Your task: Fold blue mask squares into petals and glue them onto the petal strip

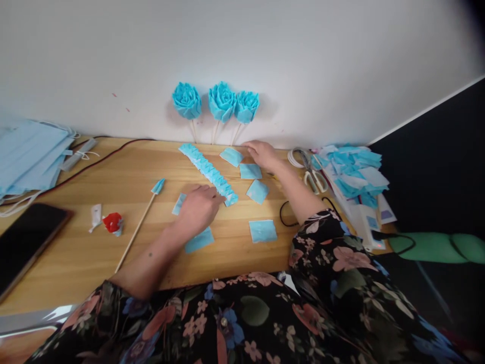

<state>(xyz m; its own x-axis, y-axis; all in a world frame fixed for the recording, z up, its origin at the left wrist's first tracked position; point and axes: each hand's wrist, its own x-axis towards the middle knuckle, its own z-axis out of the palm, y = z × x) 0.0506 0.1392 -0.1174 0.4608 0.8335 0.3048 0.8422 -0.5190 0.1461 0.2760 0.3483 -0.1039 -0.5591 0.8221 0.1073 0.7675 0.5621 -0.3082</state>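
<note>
My left hand (200, 206) is over the middle of the table, fingers curled in beside the lower end of a pleated light-blue strip (206, 169). Whatever those fingers hold, if anything, is hidden. Two flat blue pieces (199, 240) lie partly under that hand and wrist. Farther back, near the wall, my right hand (262, 154) rests with its fingers stretched out to the left, next to a blue piece (231, 156). Below it lie a blue rectangle (250, 171), a turned blue square (257, 191) and another blue rectangle (263, 231).
Three blue flowers (222, 102) on sticks lean against the wall. At left are stacked face masks (32, 154), a phone (32, 247), a red-wrapped item (112, 222) and a blue-tipped stick (138, 225). Scissors (314, 177), a blue pile (354, 169) and a white device (366, 225) lie at right.
</note>
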